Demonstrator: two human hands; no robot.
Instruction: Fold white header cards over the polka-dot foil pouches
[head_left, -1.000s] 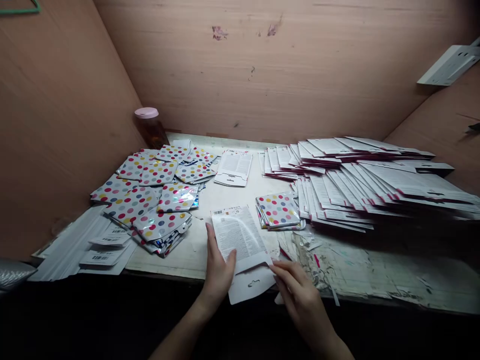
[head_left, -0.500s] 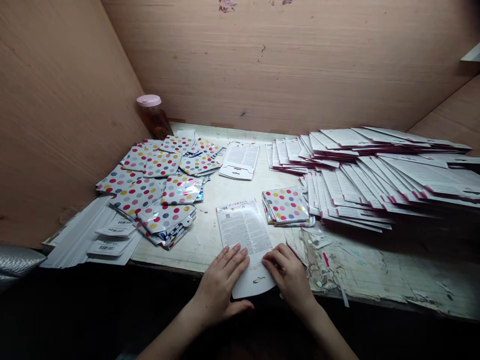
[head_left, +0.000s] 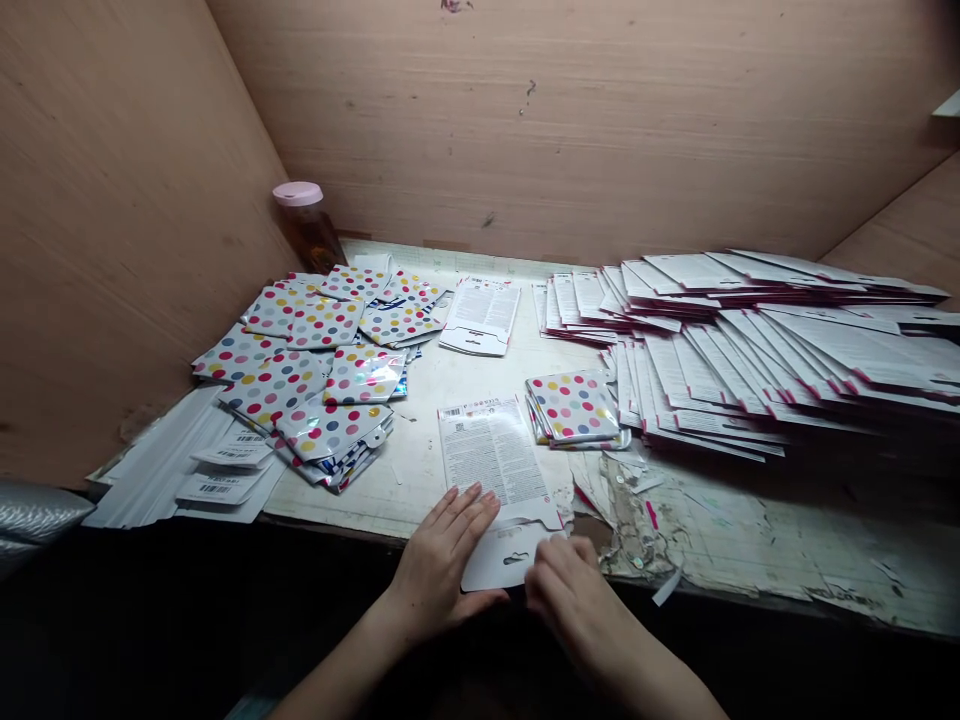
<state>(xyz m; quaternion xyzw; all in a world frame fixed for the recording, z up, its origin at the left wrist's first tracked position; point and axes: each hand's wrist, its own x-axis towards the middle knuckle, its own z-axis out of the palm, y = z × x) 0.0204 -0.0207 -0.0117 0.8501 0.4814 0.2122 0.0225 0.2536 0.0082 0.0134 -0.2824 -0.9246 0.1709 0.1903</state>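
Observation:
A white printed card sleeve [head_left: 495, 455] lies at the table's front edge, its narrow text and barcode facing up. The flap end with a hang hole [head_left: 516, 558] points toward me. My left hand [head_left: 448, 548] rests on the sleeve's left side, fingers stretched out, thumb by the flap's bottom edge. My right hand [head_left: 570, 590] is curled closed at the flap's right corner; whatever its fingers hold, if anything, is hidden. Right beside the sleeve sits a small stack of polka-dot packets [head_left: 574, 408].
Many polka-dot packets [head_left: 330, 320] are piled at left, near barcode labels [head_left: 217, 487] and a pink-lidded bottle [head_left: 307, 225]. Similar sleeves [head_left: 480, 315] lie at the back, with long fanned rows [head_left: 720, 380] at right. Torn paper scraps [head_left: 637, 520] lie near the front edge. Wooden panels [head_left: 525, 130] enclose the table.
My right hand has moved down and toward me from the sleeve's right edge, its fingers curling closed. A gap line now shows along the flap's fold. My left hand stays put.

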